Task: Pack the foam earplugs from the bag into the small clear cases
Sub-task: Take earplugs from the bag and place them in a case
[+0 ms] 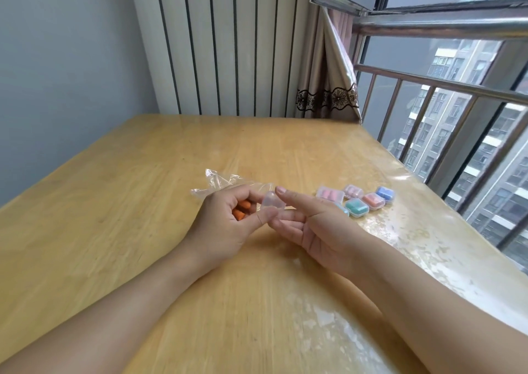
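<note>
My left hand [228, 219] curls around orange foam earplugs [241, 210] in its palm and pinches a small clear case [271, 200] between thumb and fingertips. My right hand [308, 225] is palm-up beside it with fingers relaxed, the index fingertip touching the case's right side. The clear plastic bag [220, 183] lies crumpled and flat on the wooden table [143, 188] just behind my left hand. Several filled cases [357, 200] with pink, teal, orange and blue earplugs sit in a cluster to the right of my right hand.
The table's right edge [428, 190] runs along a window with metal railing. A white slatted panel and a curtain [328, 88] stand behind the table's far edge. A grey wall is on the left.
</note>
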The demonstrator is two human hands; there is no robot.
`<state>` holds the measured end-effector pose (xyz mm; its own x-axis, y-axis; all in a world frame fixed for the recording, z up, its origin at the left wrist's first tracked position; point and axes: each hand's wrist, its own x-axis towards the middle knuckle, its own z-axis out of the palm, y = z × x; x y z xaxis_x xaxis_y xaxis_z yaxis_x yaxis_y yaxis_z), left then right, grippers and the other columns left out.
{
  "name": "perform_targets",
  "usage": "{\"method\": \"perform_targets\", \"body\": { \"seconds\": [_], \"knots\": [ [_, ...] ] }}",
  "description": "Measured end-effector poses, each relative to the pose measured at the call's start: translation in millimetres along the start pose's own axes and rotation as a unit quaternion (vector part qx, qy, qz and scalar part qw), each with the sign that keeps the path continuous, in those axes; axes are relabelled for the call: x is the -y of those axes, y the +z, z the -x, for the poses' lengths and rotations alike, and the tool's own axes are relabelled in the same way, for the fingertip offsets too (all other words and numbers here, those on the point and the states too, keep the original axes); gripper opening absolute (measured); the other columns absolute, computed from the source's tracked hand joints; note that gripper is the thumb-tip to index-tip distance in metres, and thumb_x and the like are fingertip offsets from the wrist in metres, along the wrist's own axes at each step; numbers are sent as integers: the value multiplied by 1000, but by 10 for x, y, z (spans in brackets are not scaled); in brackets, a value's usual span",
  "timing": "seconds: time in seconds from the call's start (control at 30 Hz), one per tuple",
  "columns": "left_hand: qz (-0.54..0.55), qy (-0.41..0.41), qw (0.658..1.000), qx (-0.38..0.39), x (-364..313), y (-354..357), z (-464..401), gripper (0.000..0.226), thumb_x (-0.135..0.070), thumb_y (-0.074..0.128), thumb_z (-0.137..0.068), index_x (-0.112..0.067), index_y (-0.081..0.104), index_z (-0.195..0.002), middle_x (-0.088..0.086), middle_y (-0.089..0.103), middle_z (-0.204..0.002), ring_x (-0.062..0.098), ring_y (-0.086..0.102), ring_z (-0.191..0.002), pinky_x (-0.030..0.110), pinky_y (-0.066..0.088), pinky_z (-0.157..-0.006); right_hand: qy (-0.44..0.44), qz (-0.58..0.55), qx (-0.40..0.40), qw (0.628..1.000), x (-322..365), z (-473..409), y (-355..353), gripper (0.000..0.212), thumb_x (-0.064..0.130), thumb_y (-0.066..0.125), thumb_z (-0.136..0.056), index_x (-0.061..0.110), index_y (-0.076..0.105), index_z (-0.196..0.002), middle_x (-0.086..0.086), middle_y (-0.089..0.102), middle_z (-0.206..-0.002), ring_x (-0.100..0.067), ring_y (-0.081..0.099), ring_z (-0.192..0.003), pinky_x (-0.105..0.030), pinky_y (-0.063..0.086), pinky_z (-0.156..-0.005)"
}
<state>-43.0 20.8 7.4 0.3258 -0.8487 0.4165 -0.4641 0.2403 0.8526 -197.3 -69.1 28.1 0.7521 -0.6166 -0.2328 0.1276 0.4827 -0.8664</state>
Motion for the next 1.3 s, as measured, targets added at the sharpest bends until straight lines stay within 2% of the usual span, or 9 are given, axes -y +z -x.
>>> {"method": "perform_targets", "body": {
  "seconds": [0.1,0.2,0.3,0.43,0.6,0.8,0.97,1.17,1.3],
  "knots": [
    [40,-53,998,-9,-10,40,10,22,-37,70,-87,-17,74,-79,4,47,-57,16,38,-52,23,33,-48,-79,143,-50,985,-40,19,15,35,34,74,-90,7,70,-112,-12,73,-91,-20,72,-69,-27,63,-68],
    [68,-118,990,-28,-7,47,2,26,-33,66,-93,-13,71,-77,11,41,-56,21,37,-50,24,31,-45,-271,431,-69,858,-34,74,-20,36,33,79,-87,23,71,-120,3,70,-108,-13,71,-83,-28,62,-69],
    [75,-137,988,-19,-18,37,3,29,-39,65,-92,-14,72,-78,9,44,-56,20,44,-47,24,37,-46,-333,540,-42,771,-63,58,-52,45,16,81,-82,21,71,-126,7,71,-107,-9,69,-88,-24,59,-72],
    [78,-127,989,9,-63,26,15,34,-48,68,-83,-14,75,-85,9,41,-57,21,43,-48,26,39,-47,-316,473,-78,819,-86,21,-41,38,17,81,-84,13,73,-120,4,78,-98,-7,74,-84,-29,62,-76],
    [61,-114,992,8,-63,28,20,18,-34,71,-87,-17,76,-85,7,40,-62,22,41,-52,28,37,-48,-271,369,-42,888,-57,-13,-87,37,7,82,-83,6,70,-118,-2,79,-104,-11,77,-94,-30,61,-86],
    [-139,54,988,-42,-20,12,22,5,-28,77,-81,-25,76,-77,-10,42,-62,7,44,-60,12,34,-57,-213,290,-16,933,-38,28,-35,21,14,73,-92,6,73,-112,-7,80,-101,-23,77,-98,-40,61,-91],
    [-171,93,980,-25,2,9,10,15,-32,72,-78,-18,74,-75,-2,46,-62,13,45,-62,15,35,-55,-202,334,-25,920,-45,16,-40,14,9,69,-94,3,72,-107,-14,80,-91,-22,78,-87,-42,63,-87],
    [-127,51,990,35,20,1,13,20,-31,70,-79,-12,77,-81,-11,43,-63,5,43,-61,12,34,-58,-233,488,-43,840,-65,-13,-52,47,18,66,-95,5,59,-139,-2,79,-88,-16,78,-84,-44,60,-88],
    [-99,-5,995,25,16,-58,-7,9,-16,71,-89,-14,80,-89,-7,57,-66,1,45,-54,14,39,-53,-232,525,-37,818,-72,-27,-68,57,22,59,-86,9,57,-141,-14,76,-84,-24,76,-87,-44,59,-90]
  ]
}}
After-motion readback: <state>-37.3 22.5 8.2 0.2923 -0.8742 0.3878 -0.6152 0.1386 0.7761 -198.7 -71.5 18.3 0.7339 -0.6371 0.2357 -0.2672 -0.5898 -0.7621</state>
